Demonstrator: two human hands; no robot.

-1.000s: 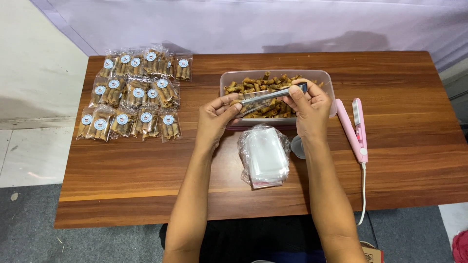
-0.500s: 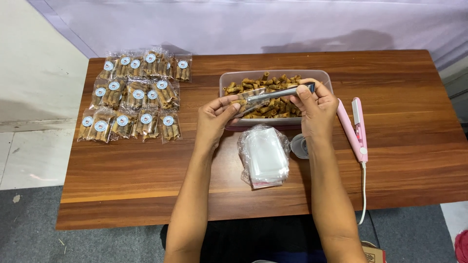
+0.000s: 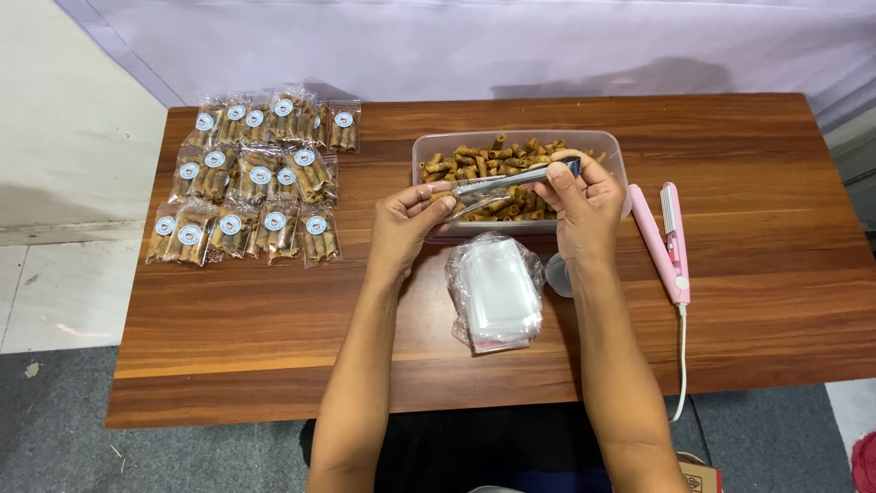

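My right hand (image 3: 584,208) grips metal tongs (image 3: 511,183) by the handle end, held level over a clear plastic tub (image 3: 613,151) of brown rolled snacks (image 3: 497,160). The fingers of my left hand (image 3: 408,222) pinch the tongs' tips at the left, just in front of the tub. Whether a small clear bag is between those fingers I cannot tell. A stack of empty clear bags (image 3: 497,292) lies on the wooden table (image 3: 274,365) right below both hands.
Several sealed snack packets with round labels (image 3: 255,178) lie in rows at the table's back left. A pink heat sealer (image 3: 663,239) with a white cord lies at the right. A small roll of tape (image 3: 557,274) sits by my right wrist. Grey floor runs along the near edge.
Both hands and the tongs have stayed over the tub; my left fingers shifted slightly at the tongs' tips.
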